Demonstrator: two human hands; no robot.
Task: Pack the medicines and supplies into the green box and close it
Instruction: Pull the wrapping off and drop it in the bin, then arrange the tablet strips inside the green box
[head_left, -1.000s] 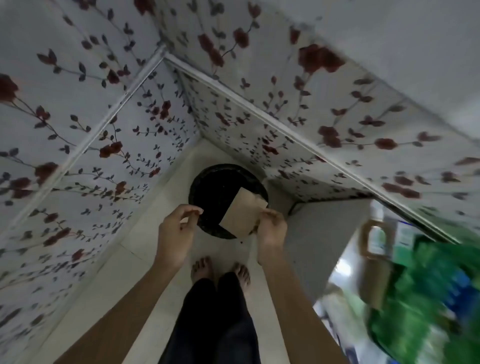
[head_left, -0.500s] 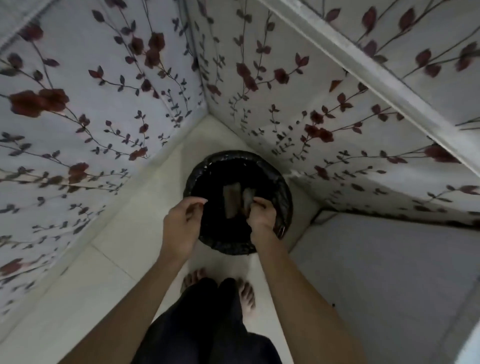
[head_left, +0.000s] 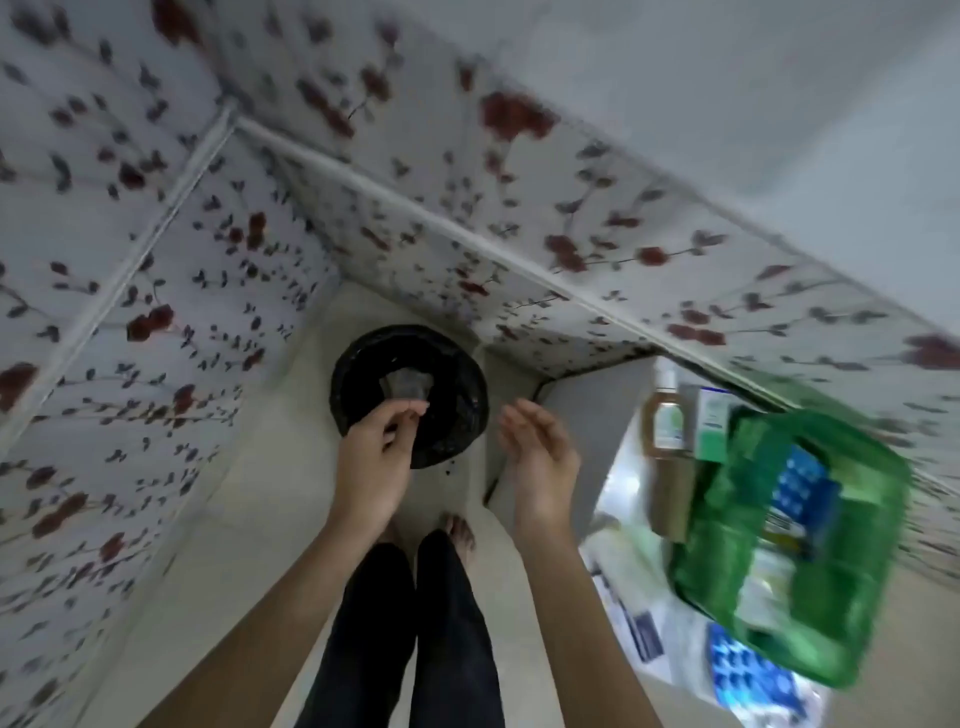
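Observation:
The green box (head_left: 727, 519) stands open on a table at the right, blurred, with blue packs (head_left: 800, 483) and other packets inside. A brown bottle (head_left: 664, 426) and a white-and-green carton (head_left: 710, 423) stand just behind it. A blue blister pack (head_left: 748, 670) lies in front of it. My left hand (head_left: 376, 457) hovers over a black bin (head_left: 467, 410), thumb and fingers pinched with nothing visible in them. My right hand (head_left: 540, 457) is beside the bin, fingers spread and empty. A brown card piece (head_left: 408, 385) lies inside the bin.
The bin sits on a pale tiled floor in a corner of flower-patterned walls (head_left: 156, 322). My legs and bare feet (head_left: 457, 530) are just in front of it. A white table side (head_left: 587, 410) stands right of the bin. White papers (head_left: 623, 571) lie on the table.
My right hand let go of the brown card piece, which now lies in the bin, and has opened and moved right. The view swung back, showing the green box again.

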